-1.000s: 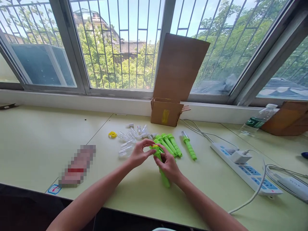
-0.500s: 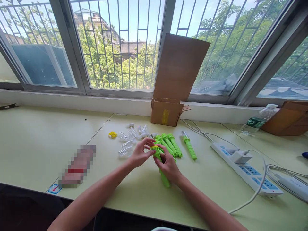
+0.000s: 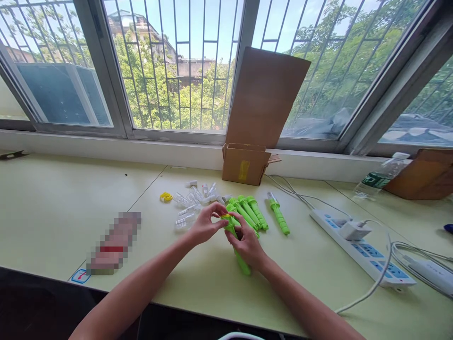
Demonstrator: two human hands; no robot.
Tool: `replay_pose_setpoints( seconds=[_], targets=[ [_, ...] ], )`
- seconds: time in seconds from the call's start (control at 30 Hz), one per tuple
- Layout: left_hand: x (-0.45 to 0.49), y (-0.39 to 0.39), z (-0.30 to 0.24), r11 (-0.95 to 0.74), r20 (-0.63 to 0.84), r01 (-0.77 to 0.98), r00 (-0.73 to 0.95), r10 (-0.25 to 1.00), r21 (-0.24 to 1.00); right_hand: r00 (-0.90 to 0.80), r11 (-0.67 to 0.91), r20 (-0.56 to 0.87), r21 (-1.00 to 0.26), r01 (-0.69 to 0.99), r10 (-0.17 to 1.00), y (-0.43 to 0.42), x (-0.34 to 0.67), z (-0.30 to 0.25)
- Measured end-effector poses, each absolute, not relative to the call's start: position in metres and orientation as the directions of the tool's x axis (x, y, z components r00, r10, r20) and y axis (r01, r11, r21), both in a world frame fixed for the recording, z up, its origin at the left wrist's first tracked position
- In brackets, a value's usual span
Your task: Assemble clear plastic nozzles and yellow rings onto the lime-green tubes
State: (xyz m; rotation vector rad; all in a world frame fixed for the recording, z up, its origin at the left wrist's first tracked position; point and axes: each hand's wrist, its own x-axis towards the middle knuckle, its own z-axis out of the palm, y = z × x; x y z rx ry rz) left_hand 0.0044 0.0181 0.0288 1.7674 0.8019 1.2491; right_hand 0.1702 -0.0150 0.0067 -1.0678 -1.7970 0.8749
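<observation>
My right hand (image 3: 247, 243) is wrapped round a green plastic tube (image 3: 241, 262), a ribbed flashlight-like handle, held tilted with its lower end towards me. At its top end sits a yellow ring (image 3: 226, 216), pinched by the fingertips of my left hand (image 3: 207, 225). Several similar green tubes (image 3: 249, 212) lie side by side just behind my hands. One more green tube with a clear tip (image 3: 278, 215) lies apart to the right. Behind my left hand is a loose pile of clear plastic caps (image 3: 191, 203), with yellow rings (image 3: 165, 197) at its left.
A cardboard box (image 3: 245, 165) with a raised flap stands against the window sill. On the right are a white power strip (image 3: 364, 250) with plugs and cables, a water bottle (image 3: 380, 177) and a brown box (image 3: 421, 174). A blurred-out object (image 3: 115, 243) lies on the left.
Both hands stay in almost the same place on the green tube. The left fingers have shifted very slightly at the yellow ring.
</observation>
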Motion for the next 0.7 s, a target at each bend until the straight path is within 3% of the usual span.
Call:
replay_pose_setpoints(
  seconds=[0.37,0.7],
  targets=[
    [-0.007,0.021,0.034,-0.519,0.430,0.201,0.361,0.827,0.831,-0.291,0.401,0.311,-0.852,0.336,0.905,-0.015,0.170,0.003],
    [-0.001,0.018,0.031,-0.554,0.470,0.227,0.334,0.817,0.801,-0.276,0.398,0.310,-0.838,0.373,0.910,-0.013,0.172,0.004]
  ],
)
